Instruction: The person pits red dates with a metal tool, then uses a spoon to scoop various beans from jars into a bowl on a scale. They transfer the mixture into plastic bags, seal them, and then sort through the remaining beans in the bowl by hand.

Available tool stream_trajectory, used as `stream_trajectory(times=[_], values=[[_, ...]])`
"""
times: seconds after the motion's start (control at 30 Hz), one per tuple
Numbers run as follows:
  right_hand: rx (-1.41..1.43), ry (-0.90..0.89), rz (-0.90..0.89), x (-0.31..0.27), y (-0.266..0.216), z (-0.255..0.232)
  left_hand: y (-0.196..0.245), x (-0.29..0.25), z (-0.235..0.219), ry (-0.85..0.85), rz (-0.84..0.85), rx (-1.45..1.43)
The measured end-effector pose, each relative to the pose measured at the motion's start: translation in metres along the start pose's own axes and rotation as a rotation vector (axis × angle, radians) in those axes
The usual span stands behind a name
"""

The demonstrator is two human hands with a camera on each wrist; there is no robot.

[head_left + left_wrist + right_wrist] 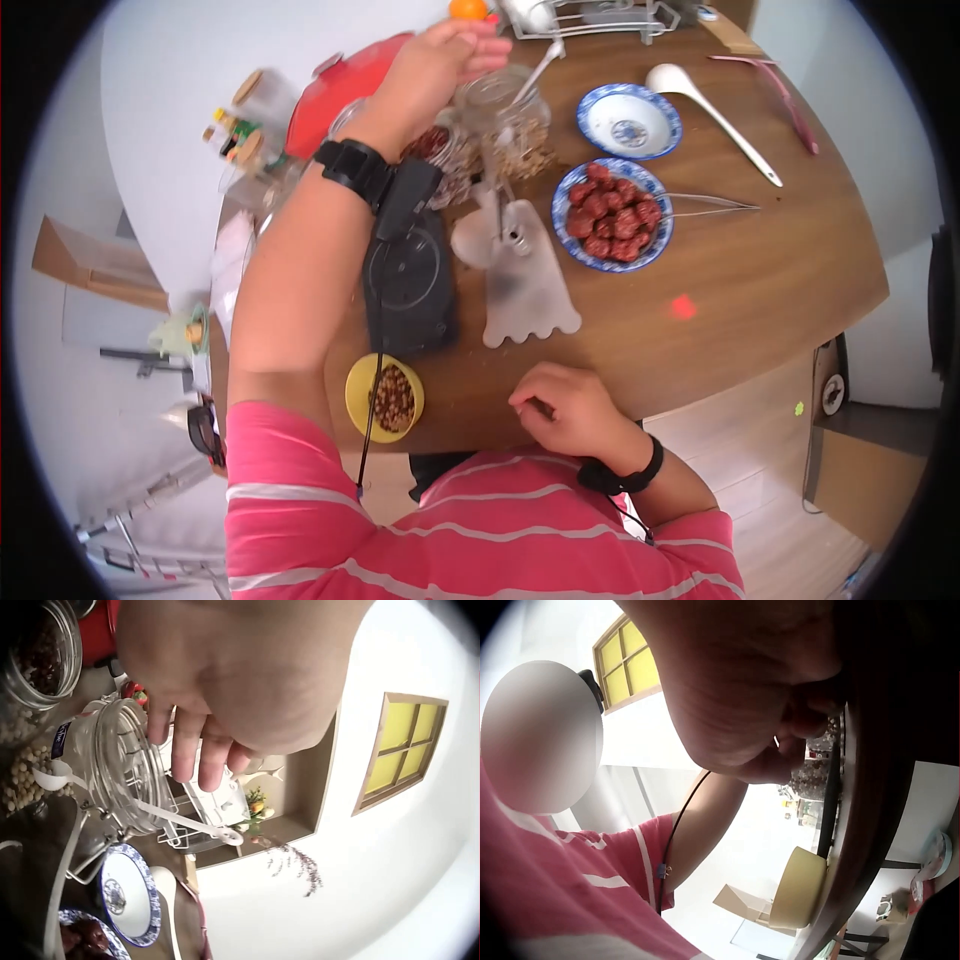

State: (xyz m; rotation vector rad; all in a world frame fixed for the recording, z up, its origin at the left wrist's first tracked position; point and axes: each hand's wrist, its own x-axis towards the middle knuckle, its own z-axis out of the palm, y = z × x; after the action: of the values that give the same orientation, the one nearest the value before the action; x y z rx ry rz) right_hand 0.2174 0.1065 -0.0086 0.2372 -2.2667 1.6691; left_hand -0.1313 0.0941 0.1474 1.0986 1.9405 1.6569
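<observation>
My left hand (pixel 445 72) reaches to the back of the table, above the glass jars, its fingers extended and nothing visible in them. In the left wrist view the fingers hang just past the rim of an open glass jar (pixel 101 761), with a white spoon (pixel 187 823) across its mouth. Close to those fingertips are an orange (pixel 468 9) and a strawberry (pixel 135 691). My right hand (pixel 572 410) rests at the table's front edge, fingers loosely curled, holding nothing. Left of it stands a yellow bowl (pixel 357 402) of brown nuts or beans.
A black flat appliance (pixel 410 280) and a translucent wavy-edged piece (pixel 530 290) lie mid-table. Right of them are a bowl of dark red dates (pixel 615 215) with metal tongs (pixel 715 205), a blue-and-white bowl (pixel 628 120) and a white ladle (pixel 715 115). A dish rack (pixel 610 20) stands behind.
</observation>
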Motion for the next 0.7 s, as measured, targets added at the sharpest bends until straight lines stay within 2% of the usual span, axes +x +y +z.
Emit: stream_trajectory(times=[0.03, 0.1, 0.17, 0.23, 0.3, 0.33, 0.4, 0.43, 0.5, 0.57, 0.63, 0.67, 0.7], values=[[0.020, -0.037, 0.008, 0.000, 0.000, 0.001, 0.002, -0.012, -0.006, 0.033, -0.027, -0.001], [0.024, 0.047, 0.038, 0.000, 0.000, 0.005, 0.013, -0.039, -0.022, 0.063, -0.004, -0.155], [0.045, 0.064, 0.058, 0.000, 0.000, 0.010, 0.022, -0.093, -0.038, 0.106, -0.062, -0.197], [0.040, 0.031, 0.040, -0.001, 0.001, 0.014, 0.032, -0.162, -0.045, 0.214, -0.014, 0.152], [-0.035, 0.071, 0.145, -0.003, -0.002, 0.017, 0.018, -0.239, -0.064, 0.316, -0.065, 0.064], [-0.037, 0.038, 0.143, -0.004, 0.000, 0.020, 0.010, -0.279, -0.069, 0.380, -0.093, 0.047], [-0.026, 0.072, 0.192, -0.003, 0.001, 0.023, -0.022, -0.353, -0.072, 0.496, 0.009, 0.052], [-0.045, 0.050, 0.190, 0.001, -0.003, 0.027, -0.032, -0.388, -0.071, 0.490, -0.096, 0.063], [0.151, 0.032, 0.351, 0.011, -0.010, 0.037, -0.058, -0.439, -0.056, 0.439, -0.118, 0.161], [0.122, -0.037, 0.344, 0.034, -0.035, 0.053, -0.050, -0.460, -0.038, 0.364, -0.220, 0.319], [0.079, -0.175, 0.123, 0.063, -0.057, 0.077, -0.054, -0.466, -0.026, 0.367, -0.199, 0.324], [0.052, -0.191, 0.124, 0.077, -0.064, 0.088, -0.056, -0.465, -0.022, 0.351, -0.183, 0.357], [-0.058, -0.315, 0.017, 0.091, -0.071, 0.099, -0.057, -0.464, -0.019, 0.335, -0.166, 0.392]])
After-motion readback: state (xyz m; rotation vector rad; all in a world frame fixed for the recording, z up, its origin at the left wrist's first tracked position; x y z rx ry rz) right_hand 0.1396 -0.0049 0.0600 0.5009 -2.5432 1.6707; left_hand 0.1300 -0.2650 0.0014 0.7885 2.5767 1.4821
